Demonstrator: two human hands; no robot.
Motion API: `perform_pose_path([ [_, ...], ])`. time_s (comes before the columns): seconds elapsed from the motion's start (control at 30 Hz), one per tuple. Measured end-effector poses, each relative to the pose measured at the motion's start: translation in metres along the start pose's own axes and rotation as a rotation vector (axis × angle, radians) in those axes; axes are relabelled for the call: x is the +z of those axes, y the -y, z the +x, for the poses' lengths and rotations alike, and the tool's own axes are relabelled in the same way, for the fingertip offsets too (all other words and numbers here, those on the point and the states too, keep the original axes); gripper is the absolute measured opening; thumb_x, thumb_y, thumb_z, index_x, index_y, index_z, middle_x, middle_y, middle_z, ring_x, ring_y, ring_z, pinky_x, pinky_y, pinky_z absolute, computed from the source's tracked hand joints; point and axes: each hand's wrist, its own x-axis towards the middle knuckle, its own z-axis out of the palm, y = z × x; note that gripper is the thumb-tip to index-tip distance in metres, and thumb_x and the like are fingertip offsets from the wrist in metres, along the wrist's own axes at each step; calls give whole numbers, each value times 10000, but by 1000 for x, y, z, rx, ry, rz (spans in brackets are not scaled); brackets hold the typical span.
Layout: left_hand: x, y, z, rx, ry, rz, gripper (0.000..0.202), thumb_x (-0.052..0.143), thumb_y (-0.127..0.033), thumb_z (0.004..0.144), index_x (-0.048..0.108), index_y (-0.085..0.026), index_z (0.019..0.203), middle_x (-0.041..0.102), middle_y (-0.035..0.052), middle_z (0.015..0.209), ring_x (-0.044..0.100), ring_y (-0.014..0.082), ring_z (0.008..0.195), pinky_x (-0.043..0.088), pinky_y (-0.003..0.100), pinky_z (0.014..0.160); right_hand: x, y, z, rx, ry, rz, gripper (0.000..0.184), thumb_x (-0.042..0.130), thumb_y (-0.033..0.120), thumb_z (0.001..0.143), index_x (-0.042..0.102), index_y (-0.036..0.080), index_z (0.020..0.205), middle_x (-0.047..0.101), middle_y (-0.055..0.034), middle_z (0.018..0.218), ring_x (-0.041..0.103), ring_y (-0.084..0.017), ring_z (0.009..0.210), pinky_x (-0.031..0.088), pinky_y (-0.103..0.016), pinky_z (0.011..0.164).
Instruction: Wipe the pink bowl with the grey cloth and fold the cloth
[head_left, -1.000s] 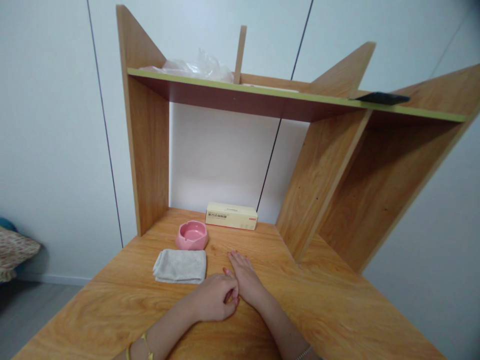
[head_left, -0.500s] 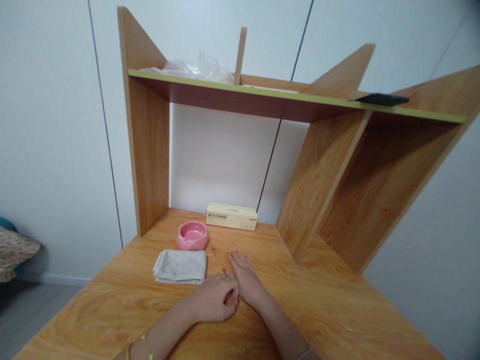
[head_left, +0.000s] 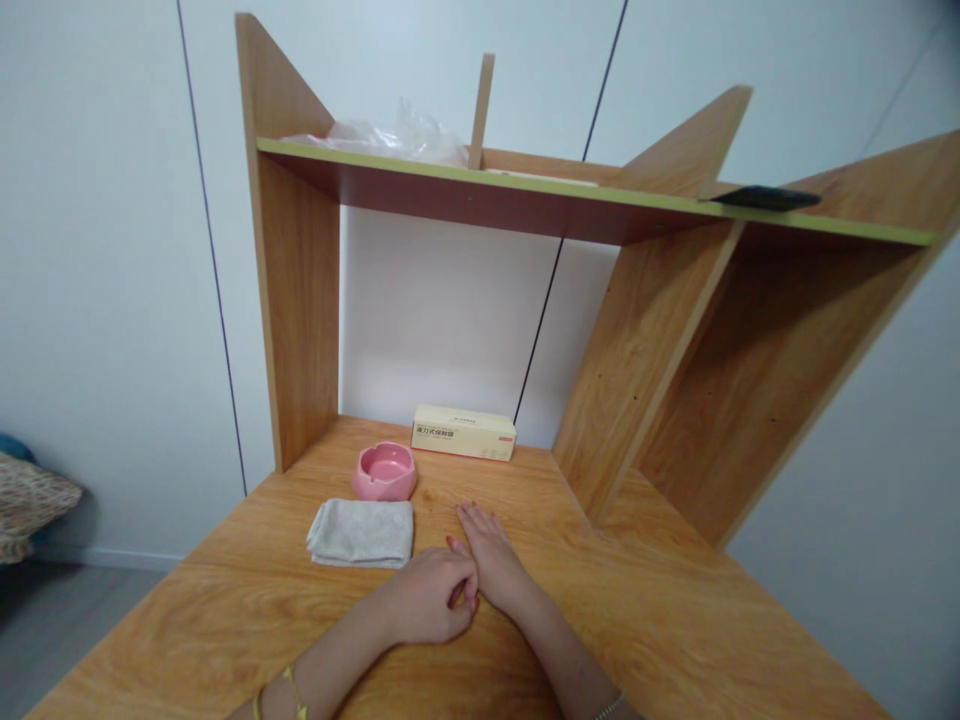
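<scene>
My left hand rests on the wooden desk with its fingers curled in. A small gap shows inside the loop of its thumb and finger, and nothing is visible in it. Its knuckles touch the side of my right hand, which lies palm down, fingers stretched forward on the wood. Left of the hands is a folded grey cloth. Just behind the cloth sits a pink faceted bowl, like an ashtray, with a notched rim. A long cream box with dark printed characters stands farther back, against the wall.
A wooden shelf unit rises from the back of the desk, with an upright divider at the right. On its upper shelf lie a clear plastic bag and a flat black object. Patterned fabric shows at far left.
</scene>
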Motion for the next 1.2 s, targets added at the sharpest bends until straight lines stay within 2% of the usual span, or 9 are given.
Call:
perform_pose_path([
  [0.23, 3, 1, 0, 11, -29, 14, 70, 466, -153, 751, 499, -184, 697, 571, 0, 670, 509, 125, 642, 384, 207, 605, 1, -1, 0, -5, 1, 3, 601, 245, 447, 885, 306, 56, 1337, 254, -121, 1414, 134, -226, 1322, 104, -394, 1068],
  [0.47, 1, 0, 0, 1, -14, 9, 68, 468, -152, 748, 494, -185, 695, 568, 0, 671, 513, 130, 651, 391, 212, 618, 2, -2, 0, 5, 0, -4, 582, 252, 436, 885, 293, 84, 1347, 258, -109, 1414, 140, -212, 1322, 97, -389, 1069],
  [0.8, 0, 0, 0, -3, 10, 4, 61, 473, -147, 732, 509, -186, 701, 573, 7, 689, 523, 137, 671, 385, 210, 611, -1, 1, -1, 4, 6, -6, 585, 258, 426, 886, 317, 51, 1331, 262, -129, 1410, 156, -231, 1318, 108, -389, 1067],
  [0.97, 2, 1, 0, 1, -12, 11, 70, 462, -140, 733, 504, -188, 705, 578, 6, 686, 522, 135, 664, 387, 209, 623, 0, 1, -1, 2, -4, -5, 581, 248, 436, 885, 305, 82, 1342, 259, -108, 1414, 149, -215, 1320, 107, -388, 1068],
  [1.2, 2, 1, -1, 4, -20, 9, 62, 462, -153, 738, 495, -190, 703, 568, -1, 676, 518, 134, 659, 384, 207, 619, 1, 0, 0, 1, -3, 0, 584, 254, 432, 884, 311, 68, 1337, 264, -118, 1411, 142, -221, 1321, 97, -387, 1070],
])
